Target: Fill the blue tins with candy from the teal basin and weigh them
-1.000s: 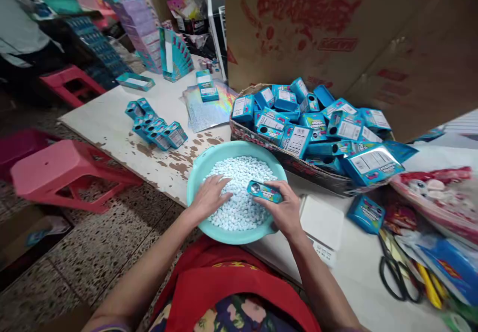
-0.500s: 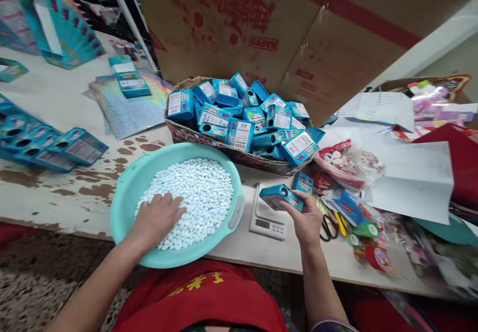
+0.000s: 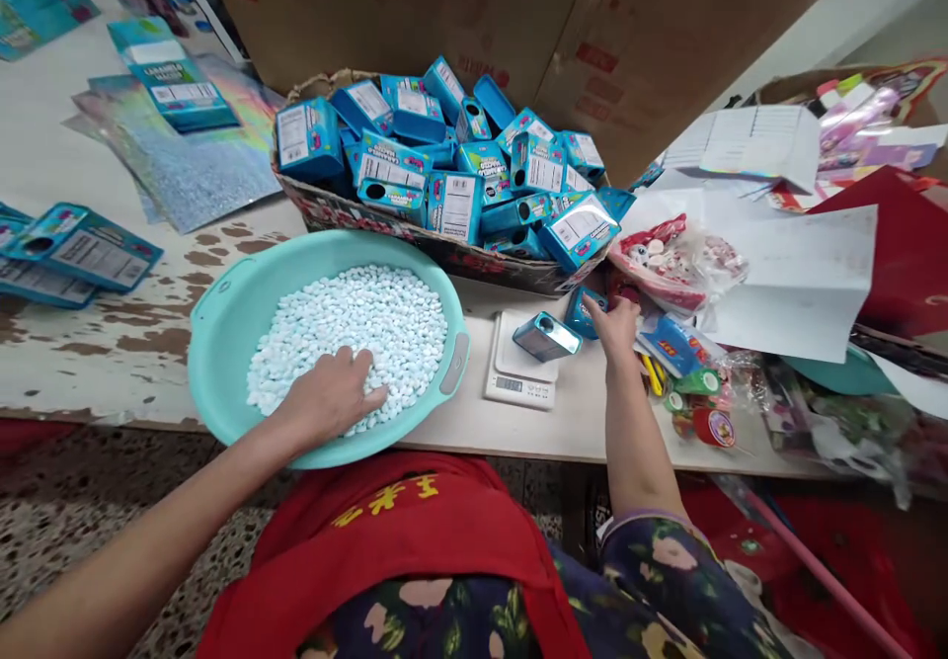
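Pellets (image 3: 370, 308), small, white and rounded, heaped in the wide, round, aqua plastic bowl (image 3: 214, 363), and my left hand (image 3: 330, 397) is right in among them, palm down! Fingers bent into the heap, thumb standing apart from them; whether any pellets sit under that palm, I cannot tell.

Over to the other side: a blue, printed, oblong box (image 3: 546, 337) with a dark round hole in its end lies tilted on the flat white digital scale (image 3: 511, 358), just right of the bowl. The display is lit, its digits too small for me to read. None of my fingers are on that box.

My right hand (image 3: 618, 328) is beyond it, thumb and fingers spread wide, reaching to a second blue, glossy, rounded pack (image 3: 582, 311) beside the scale. The thumb overlaps its edge; whether it touches, I cannot tell.

Behind the bowl, a low, worn cardboard tray (image 3: 348, 219) brims with jumbled blue printed boxes (image 3: 453, 206), white label panels showing. Out to the right, yellow tool handles (image 3: 653, 374) poke out near my wrist, below a red-and-clear plastic bag (image 3: 659, 259).
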A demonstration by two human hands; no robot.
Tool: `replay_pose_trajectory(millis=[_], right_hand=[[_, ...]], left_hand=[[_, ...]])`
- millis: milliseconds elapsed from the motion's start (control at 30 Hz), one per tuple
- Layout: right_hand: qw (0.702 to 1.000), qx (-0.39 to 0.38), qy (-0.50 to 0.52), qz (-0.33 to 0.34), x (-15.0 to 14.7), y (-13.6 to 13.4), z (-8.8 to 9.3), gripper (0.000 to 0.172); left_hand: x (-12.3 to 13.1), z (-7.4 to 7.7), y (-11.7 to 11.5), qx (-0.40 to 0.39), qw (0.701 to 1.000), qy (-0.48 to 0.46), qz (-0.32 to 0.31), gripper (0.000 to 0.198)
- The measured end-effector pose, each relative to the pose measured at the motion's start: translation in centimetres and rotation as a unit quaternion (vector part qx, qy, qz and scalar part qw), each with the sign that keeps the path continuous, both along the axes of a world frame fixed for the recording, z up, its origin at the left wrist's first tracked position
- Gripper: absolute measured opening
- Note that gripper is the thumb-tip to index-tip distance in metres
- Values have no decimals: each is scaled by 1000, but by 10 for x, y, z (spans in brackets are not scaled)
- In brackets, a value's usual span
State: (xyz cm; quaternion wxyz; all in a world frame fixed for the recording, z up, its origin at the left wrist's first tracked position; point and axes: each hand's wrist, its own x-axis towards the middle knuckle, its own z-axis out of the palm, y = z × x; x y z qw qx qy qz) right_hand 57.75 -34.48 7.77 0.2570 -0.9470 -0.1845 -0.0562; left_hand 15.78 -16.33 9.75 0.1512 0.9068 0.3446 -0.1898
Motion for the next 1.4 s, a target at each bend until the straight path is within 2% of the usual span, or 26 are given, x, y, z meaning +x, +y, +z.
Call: replay_pose_trajectory(millis=[133, 200, 267, 333, 367, 433, 467, 500, 533, 600, 667, 700, 767, 800, 833, 900, 967, 1033, 1067, 1133, 1167, 1200, 1233, 1333, 1367, 1400], right_hand=[[996, -68, 14, -47, -5, 25, -16, 83], [996, -80, 16, -43, -12, 27, -16, 81], [998, -51, 16, -22, -15, 18, -11, 77], [1000, 18, 13, -7, -15, -2, -3, 74], [997, 70, 18, -8, -15, -15, 2, 75], [981, 186, 54, -20, -18, -44, 13, 79], [966, 243, 81, -26, -21, -59, 20, 81], [949, 296, 106, -23, -27, -73, 26, 82], [933, 338, 124, -13, -36, -87, 32, 82], [917, 369, 146, 42, -60, -107, 44, 76], [917, 325, 176, 152, -93, -114, 51, 69], [909, 282, 201, 231, -112, -112, 52, 67], [866, 184, 244, 395, -152, -99, 44, 62], [846, 138, 252, 449, -171, -88, 37, 61], [836, 110, 246, 478, -189, -77, 27, 60], [835, 88, 203, 504, -219, -57, 4, 60], [836, 79, 141, 524, -235, -45, -14, 57], [853, 91, 74, 508, -235, -41, -24, 53], [877, 114, 32, 466, -228, -41, -25, 53], [932, 181, -40, 310, -203, -41, -22, 63], [950, 215, -50, 223, -187, -40, -19, 72], [957, 242, -35, 155, -170, -38, -17, 79], [957, 262, 8, 121, -154, -34, -14, 81], [940, 273, 150, 140, -123, -20, -2, 62], [936, 271, 159, 159, -120, -14, 5, 53], [934, 274, 143, 180, -120, -8, 15, 48]], left_hand=[[8, 1, 0, -34, 999, 5, 7, 45], [6, 2, 7, -63, 998, -23, 14, 42], [2, 6, 17, -83, 993, -60, 53, 39], [-5, 12, 27, -136, 976, -99, 138, 35], [-8, 15, 31, -180, 957, -123, 193, 34], [-15, 22, 37, -268, 896, -193, 298, 39], [-18, 24, 40, -290, 866, -232, 334, 43], [-21, 25, 42, -294, 850, -257, 353, 46], [-23, 25, 44, -278, 858, -260, 346, 47], [-25, 22, 48, -201, 920, -214, 258, 48], [-24, 16, 51, -86, 974, -154, 140, 48], [-22, 14, 51, -35, 984, -141, 98, 49], [-15, 10, 49, 17, 988, -141, 66, 51], [-11, 10, 47, 15, 988, -140, 63, 52], [-7, 9, 44, 6, 988, -139, 64, 52], [0, 9, 37, -2, 988, -137, 67, 52], [4, 7, 31, 18, 989, -133, 62, 52], [3, 5, 28, 40, 990, -127, 48, 52], [2, 4, 28, 46, 990, -126, 41, 52], [0, 3, 28, 49, 989, -134, 42, 52], [-1, 4, 28, 47, 987, -145, 50, 51], [-1, 5, 28, 43, 984, -161, 63, 51], [-1, 7, 28, 33, 980, -181, 79, 50], [3, 18, 25, -55, 946, -274, 163, 44], [5, 22, 22, -113, 919, -315, 207, 42], [8, 26, 19, -183, 878, -360, 257, 42]])
